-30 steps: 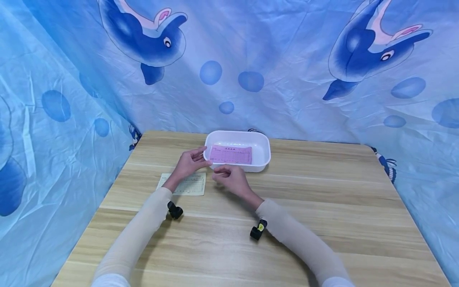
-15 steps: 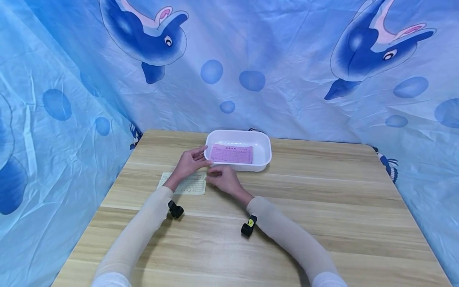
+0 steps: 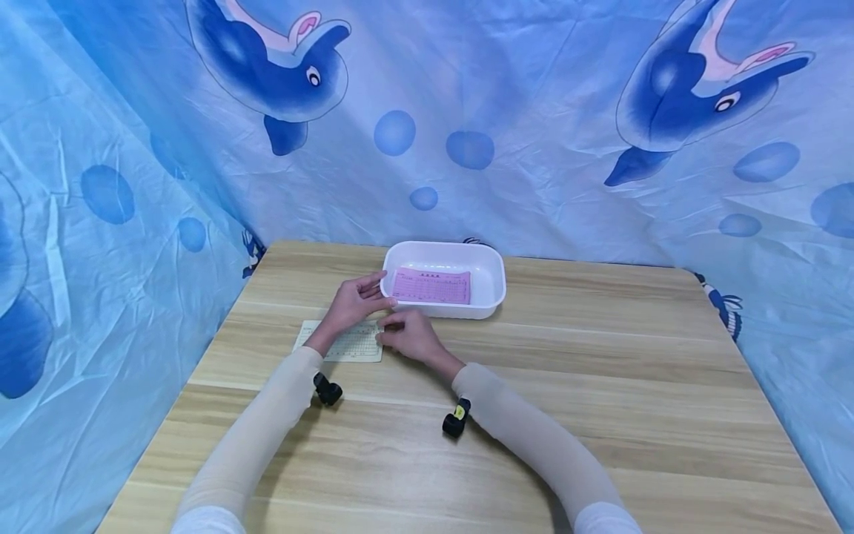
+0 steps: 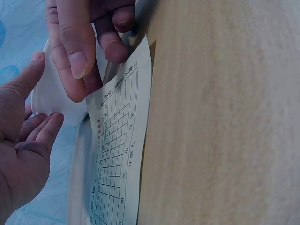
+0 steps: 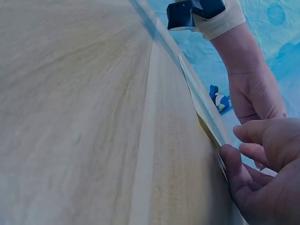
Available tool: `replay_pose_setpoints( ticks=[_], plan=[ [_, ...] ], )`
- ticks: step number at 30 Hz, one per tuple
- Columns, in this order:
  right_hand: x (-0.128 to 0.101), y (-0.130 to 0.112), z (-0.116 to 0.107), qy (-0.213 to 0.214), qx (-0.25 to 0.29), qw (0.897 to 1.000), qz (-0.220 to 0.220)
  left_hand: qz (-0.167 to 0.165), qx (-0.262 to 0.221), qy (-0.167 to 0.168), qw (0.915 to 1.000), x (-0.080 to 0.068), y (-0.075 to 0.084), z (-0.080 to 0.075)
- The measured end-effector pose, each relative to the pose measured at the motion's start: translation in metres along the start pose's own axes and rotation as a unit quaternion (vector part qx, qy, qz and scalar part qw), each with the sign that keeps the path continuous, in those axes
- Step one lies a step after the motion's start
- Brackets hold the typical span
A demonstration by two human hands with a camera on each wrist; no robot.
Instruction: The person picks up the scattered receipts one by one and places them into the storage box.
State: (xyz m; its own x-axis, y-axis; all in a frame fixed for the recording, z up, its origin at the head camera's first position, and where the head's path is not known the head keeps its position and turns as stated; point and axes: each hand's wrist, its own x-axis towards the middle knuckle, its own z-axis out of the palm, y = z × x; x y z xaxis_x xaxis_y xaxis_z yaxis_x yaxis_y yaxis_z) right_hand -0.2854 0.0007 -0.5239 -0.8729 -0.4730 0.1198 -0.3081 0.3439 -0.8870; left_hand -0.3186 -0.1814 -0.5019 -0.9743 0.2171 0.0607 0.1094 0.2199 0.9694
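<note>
A white plastic tray stands at the back of the table with a pink printed receipt slip lying in it. My left hand holds the tray's left end, thumb by the front corner and fingers at the side. A pale green receipt slip with a printed grid lies in front, partly under my left wrist in the head view. My right hand pinches its right-hand corner. In the left wrist view, that slip bends upward near the right fingertips.
The wooden table runs to a blue dolphin-print curtain behind and at the sides. Black wrist cameras stick out from both sleeves, close above the tabletop.
My right hand has moved left from before the tray to the green slip's right edge and taken hold there. My left hand and the tray stay put.
</note>
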Motion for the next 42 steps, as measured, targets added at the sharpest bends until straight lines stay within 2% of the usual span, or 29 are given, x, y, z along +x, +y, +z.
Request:
replay_pose_setpoints(
  ticks=[6, 10, 14, 18, 26, 34, 42],
  plan=[
    [0.001, 0.0, 0.002, 0.012, -0.041, 0.999, -0.005, -0.003, 0.001, 0.005, 1.0, 0.0, 0.001, 0.001],
    [-0.001, 0.001, 0.004, 0.039, -0.004, 0.999, 0.005, 0.001, -0.005, 0.004, 1.0, 0.0, 0.0, 0.001],
    [-0.003, 0.002, 0.005, 0.07, 0.047, 0.996, 0.034, 0.003, -0.008, 0.004, 1.0, 0.001, -0.001, 0.001],
    [-0.005, 0.001, 0.005, 0.086, 0.057, 0.993, 0.059, -0.001, -0.008, 0.006, 0.9999, 0.0, 0.0, 0.001],
    [-0.009, 0.0, 0.004, 0.078, 0.057, 0.993, 0.074, -0.011, 0.003, 0.008, 0.9999, 0.0, 0.0, 0.001],
    [-0.013, 0.002, 0.002, 0.063, 0.044, 0.996, 0.054, -0.013, -0.002, 0.0, 0.9999, -0.001, 0.0, 0.0],
    [-0.022, -0.002, -0.01, 0.063, 0.057, 0.993, 0.084, -0.011, -0.005, 0.0, 0.9999, 0.0, 0.0, 0.001]
  ],
)
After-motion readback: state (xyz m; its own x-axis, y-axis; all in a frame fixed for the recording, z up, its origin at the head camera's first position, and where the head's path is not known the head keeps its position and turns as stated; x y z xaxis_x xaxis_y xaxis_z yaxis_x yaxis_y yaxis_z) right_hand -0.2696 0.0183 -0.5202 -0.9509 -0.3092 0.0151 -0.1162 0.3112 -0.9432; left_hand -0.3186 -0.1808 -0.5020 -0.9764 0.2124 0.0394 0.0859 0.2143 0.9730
